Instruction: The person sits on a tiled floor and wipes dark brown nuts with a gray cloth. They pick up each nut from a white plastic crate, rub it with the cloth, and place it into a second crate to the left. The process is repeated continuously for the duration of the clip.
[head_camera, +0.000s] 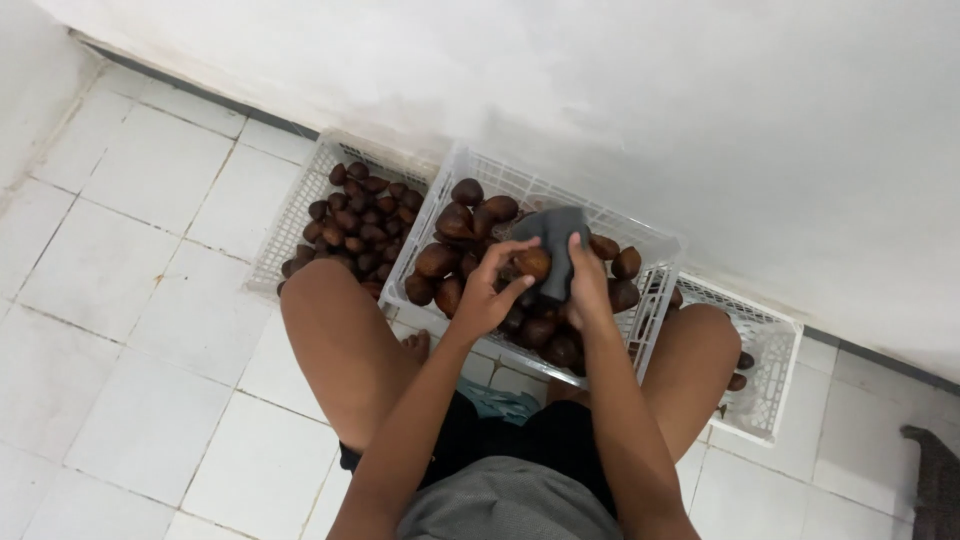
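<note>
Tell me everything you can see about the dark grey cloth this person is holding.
The dark grey cloth looks like soft fabric, bunched and folded, without visible pattern. The right hand grips it from the side, pressing it against a brown scaly fruit that the left hand holds. It sits above the middle white plastic crate, over the heaped fruit.

Brown fruits (452, 222): dark, scaly-looking skin, slight sheen. Crates (655, 245): white plastic lattice, matt. Grey cloth (556, 250): soft, matt, dull. Floor (150, 300): white glazed tile, smooth, faint gloss. Wall (600, 90): white plaster, matt, rough.
</note>
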